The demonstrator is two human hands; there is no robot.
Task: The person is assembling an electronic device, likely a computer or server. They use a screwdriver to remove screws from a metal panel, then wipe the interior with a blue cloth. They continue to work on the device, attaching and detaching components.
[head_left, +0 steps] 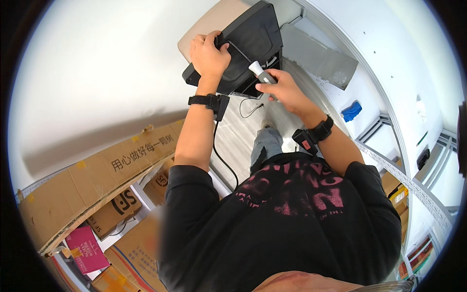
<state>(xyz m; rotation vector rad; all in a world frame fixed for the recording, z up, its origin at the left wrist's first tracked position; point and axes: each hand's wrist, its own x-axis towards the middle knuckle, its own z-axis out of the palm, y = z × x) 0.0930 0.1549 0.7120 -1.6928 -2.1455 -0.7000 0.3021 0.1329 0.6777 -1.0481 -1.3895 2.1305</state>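
Observation:
A screwdriver (265,77) with a grey and white handle is gripped in my right hand (287,92). Its long thin shaft slants up and left to a black plastic housing (255,34), ending close to my left thumb. My left hand (210,56) grips the left part of this housing, fingers curled over its edge. Whether the tip sits in a screw is too small to tell. The housing is tilted, and an opening with metal parts and wires shows at its lower right. A beige surface (204,24) lies behind it.
A cord with a plug (260,105) hangs below the housing, above the floor. Cardboard boxes (116,211) and a pink box (86,249) fill shelving at lower left. White metal shelving (408,182) runs along the right, with a blue item (351,111) and a grey panel (316,56).

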